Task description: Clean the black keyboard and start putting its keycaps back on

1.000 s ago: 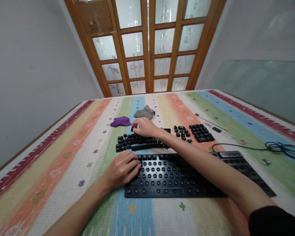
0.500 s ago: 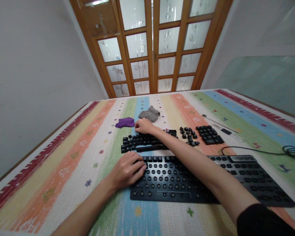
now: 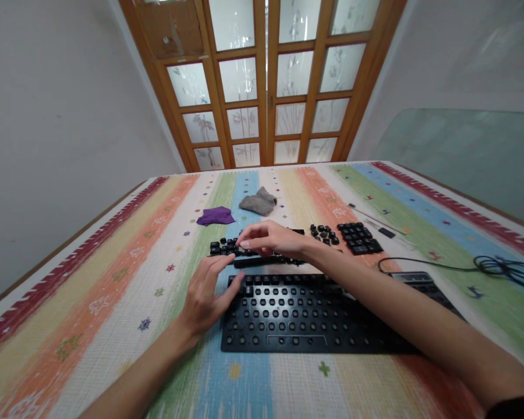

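A black keyboard (image 3: 288,317) lies flat on the striped cloth, most of its key positions bare. Keycaps line its top row, and one keycap (image 3: 248,291) sits below them at the left. My left hand (image 3: 205,294) is at the keyboard's upper left corner, thumb and fingers apart, nothing visible between them. Above the loose black keycaps (image 3: 218,247) behind the keyboard is my right hand (image 3: 268,238), its thumb and fingertips pinched together. Whatever they hold, if anything, is too small to make out. A loose long space bar (image 3: 255,262) lies just in front of those keycaps.
Farther back lie a purple cloth (image 3: 216,215) and a grey cloth (image 3: 259,202). Small keycaps (image 3: 324,234) and a block of keycaps (image 3: 358,238) are to the right. A thin stick (image 3: 378,218) and a coiled cable (image 3: 504,270) lie beyond them.
My right hand has come back toward me, from near the grey cloth to over the loose keycaps. My left hand has opened its fingers and shifted slightly left, uncovering the keyboard's corner.
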`<state>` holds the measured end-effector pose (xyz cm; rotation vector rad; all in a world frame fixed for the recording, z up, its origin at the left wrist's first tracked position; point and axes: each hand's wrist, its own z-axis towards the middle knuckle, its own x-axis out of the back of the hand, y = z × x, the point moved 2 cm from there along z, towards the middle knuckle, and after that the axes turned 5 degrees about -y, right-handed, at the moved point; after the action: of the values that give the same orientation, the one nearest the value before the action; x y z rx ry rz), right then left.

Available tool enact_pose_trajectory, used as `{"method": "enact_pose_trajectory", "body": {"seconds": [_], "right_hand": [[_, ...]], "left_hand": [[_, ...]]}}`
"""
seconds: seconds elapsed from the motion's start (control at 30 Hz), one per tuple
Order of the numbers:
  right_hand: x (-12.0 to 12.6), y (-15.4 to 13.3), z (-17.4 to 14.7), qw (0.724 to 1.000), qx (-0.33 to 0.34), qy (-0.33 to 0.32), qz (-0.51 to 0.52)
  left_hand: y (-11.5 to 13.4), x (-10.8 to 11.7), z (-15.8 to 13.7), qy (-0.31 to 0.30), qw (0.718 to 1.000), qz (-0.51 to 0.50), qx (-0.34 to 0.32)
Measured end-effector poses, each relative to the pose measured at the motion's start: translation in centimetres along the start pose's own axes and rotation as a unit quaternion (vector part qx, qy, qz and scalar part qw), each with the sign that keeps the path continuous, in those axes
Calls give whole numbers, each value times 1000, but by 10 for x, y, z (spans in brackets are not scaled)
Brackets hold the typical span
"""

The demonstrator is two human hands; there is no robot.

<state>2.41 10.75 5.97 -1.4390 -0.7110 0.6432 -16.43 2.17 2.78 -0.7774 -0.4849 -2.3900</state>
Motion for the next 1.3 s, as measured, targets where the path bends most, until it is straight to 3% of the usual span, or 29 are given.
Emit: {"method": "enact_pose_trajectory", "body": {"seconds": [0.13, 0.27, 0.43, 0.6, 0.73, 0.93, 1.07, 1.3], "right_hand": [[-17, 7, -25, 995, -47, -13, 86], [-26, 13, -35, 993, -78, 8, 90], [-30, 18, -34, 993, -98, 57, 16], [-33, 17, -32, 989, -54, 78, -114], [-34, 5, -40, 957, 21, 83, -275], [-37, 7, -56, 909, 50, 72, -408], [-39, 17, -64, 881, 80, 74, -460], [-44, 26, -71, 858, 92, 74, -499]], "left_hand": [[8, -1, 2, -11, 999, -35, -9], [14, -5, 2, -39, 996, -74, -21], [17, -11, -1, -56, 994, -89, -22], [15, -11, -1, -66, 993, -99, -2], [10, -9, -1, -82, 990, -111, 34], [9, -11, -3, -133, 981, -138, 29], [10, -14, -4, -154, 977, -150, 10], [10, -17, -4, -179, 972, -152, -15]]}}
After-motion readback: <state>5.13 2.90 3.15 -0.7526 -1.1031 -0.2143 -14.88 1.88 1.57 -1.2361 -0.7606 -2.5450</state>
